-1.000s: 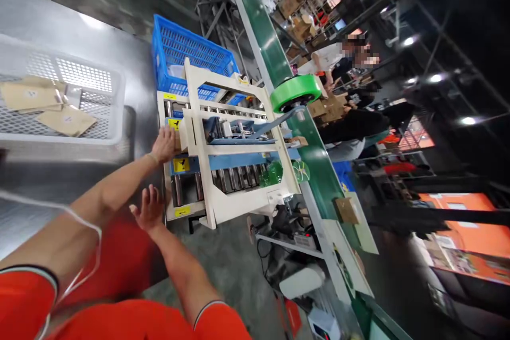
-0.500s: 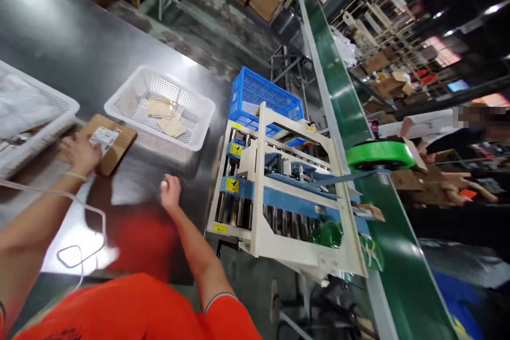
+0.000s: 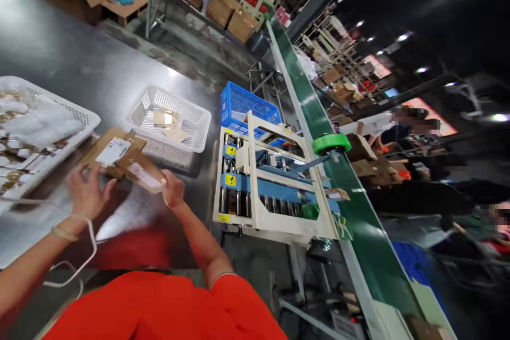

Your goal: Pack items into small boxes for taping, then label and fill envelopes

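Note:
My right hand [image 3: 173,188] grips the end of a kraft mailer [image 3: 143,172] with a white label, lifted a little above the steel table [image 3: 79,48]. My left hand [image 3: 87,196] is open and blurred, its fingers spread just below a second kraft mailer [image 3: 109,151] that carries a white printed label. That second mailer lies flat on the table, partly under the held one. A white cord [image 3: 90,244] loops from my left wrist.
A white basket [image 3: 59,117] of bagged items stands at far left. Behind it are a white mesh basket [image 3: 191,117] with kraft envelopes and a blue crate [image 3: 239,98]. To the right stand a carton sealer [image 3: 274,207], a green conveyor [image 3: 358,218] and co-workers [image 3: 414,133].
My right hand has moved in and now holds a kraft mailer. My left hand has come off the labelled mailer and moved down. The view has swung, bringing more of the white basket in.

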The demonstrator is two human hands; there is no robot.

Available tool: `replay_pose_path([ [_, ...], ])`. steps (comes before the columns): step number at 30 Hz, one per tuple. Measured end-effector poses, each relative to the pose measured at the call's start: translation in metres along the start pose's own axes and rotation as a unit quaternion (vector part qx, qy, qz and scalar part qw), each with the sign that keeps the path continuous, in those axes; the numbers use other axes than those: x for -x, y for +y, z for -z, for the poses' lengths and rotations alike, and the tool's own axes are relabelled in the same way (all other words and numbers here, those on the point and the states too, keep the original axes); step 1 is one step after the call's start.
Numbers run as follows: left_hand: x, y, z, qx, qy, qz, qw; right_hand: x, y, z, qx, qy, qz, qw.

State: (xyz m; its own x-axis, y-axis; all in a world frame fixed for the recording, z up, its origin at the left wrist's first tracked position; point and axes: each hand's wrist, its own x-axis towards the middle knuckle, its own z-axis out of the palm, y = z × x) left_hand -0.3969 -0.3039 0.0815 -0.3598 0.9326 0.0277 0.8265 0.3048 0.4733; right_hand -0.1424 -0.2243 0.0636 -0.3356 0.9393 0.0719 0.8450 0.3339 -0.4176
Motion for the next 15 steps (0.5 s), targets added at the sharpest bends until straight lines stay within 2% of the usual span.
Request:
replay_pose_path([
  [1, 0.005, 0.006, 0.003, 0.012, 0.026, -0.064, 0.998, 0.014, 0.009, 0.018, 0.021, -0.025, 0.031, 0.999],
  [2, 0.008, 0.014, 0.004, 0.022, 0.015, -0.132, 0.991, 0.026, 0.017, 0.032, 0.038, -0.049, 0.061, 0.996],
  [4, 0.01, 0.029, -0.002, 0.035, -0.109, -0.228, 0.967, 0.046, 0.028, 0.049, 0.062, -0.084, 0.098, 0.99],
  [5, 0.01, 0.036, -0.007, 0.042, -0.189, -0.244, 0.95, 0.052, 0.032, 0.051, 0.07, -0.092, 0.1, 0.988],
  [7, 0.009, 0.047, -0.02, 0.075, -0.318, -0.221, 0.919, 0.06, 0.039, 0.047, 0.083, -0.089, 0.09, 0.989],
  [9, 0.005, 0.052, -0.028, 0.122, -0.381, -0.171, 0.9, 0.064, 0.045, 0.038, 0.098, -0.058, 0.082, 0.99],
  [10, 0.001, 0.054, -0.03, 0.135, -0.387, -0.148, 0.9, 0.066, 0.048, 0.033, 0.107, -0.036, 0.083, 0.99],
  [12, -0.01, 0.06, -0.027, 0.122, -0.365, -0.119, 0.915, 0.071, 0.053, 0.023, 0.123, 0.0, 0.096, 0.988],
  [15, -0.03, 0.077, -0.018, 0.061, -0.304, -0.132, 0.941, 0.085, 0.056, 0.009, 0.131, 0.023, 0.125, 0.983],
])
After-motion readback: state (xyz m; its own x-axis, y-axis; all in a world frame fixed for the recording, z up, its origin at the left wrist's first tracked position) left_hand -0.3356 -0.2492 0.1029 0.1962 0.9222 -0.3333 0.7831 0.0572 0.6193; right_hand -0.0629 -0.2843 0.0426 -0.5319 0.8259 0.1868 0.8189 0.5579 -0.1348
